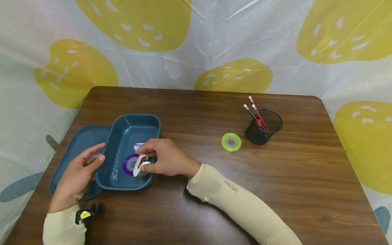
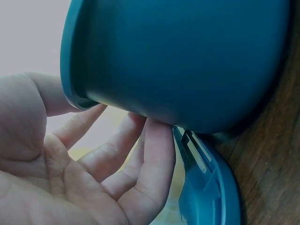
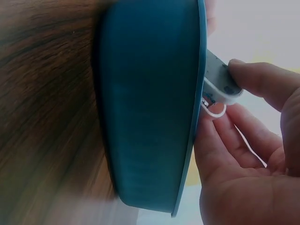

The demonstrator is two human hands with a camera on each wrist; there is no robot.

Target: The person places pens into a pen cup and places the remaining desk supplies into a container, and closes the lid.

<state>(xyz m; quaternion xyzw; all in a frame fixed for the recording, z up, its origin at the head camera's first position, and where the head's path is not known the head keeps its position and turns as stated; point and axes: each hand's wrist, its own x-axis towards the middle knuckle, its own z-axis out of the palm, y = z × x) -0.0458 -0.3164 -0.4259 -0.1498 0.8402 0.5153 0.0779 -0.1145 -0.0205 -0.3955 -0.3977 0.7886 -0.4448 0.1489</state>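
My right hand (image 1: 163, 158) pinches a small white-and-pink hole punch (image 1: 140, 165) with a grey base between thumb and fingers. It holds the punch inside the blue plastic container (image 1: 114, 136), near its right wall. Right by the punch, a purple tape disc (image 1: 127, 164) lies on the container floor, partly covered. A small whitish item (image 1: 139, 145) shows beyond the fingers. At the container's left side, my left hand (image 1: 76, 173) has its thumb at the rim and fingertips against the outer wall (image 2: 178, 65). The matching blue lid (image 1: 82, 136) sits partly under the container.
On the brown wood table (image 1: 199, 119) lies a green tape disc (image 1: 226, 145), right of the container. Beside it stands a black mesh cup (image 1: 256, 136) holding several pencils (image 1: 258, 117). A patterned curtain (image 1: 171, 68) hangs behind the table.
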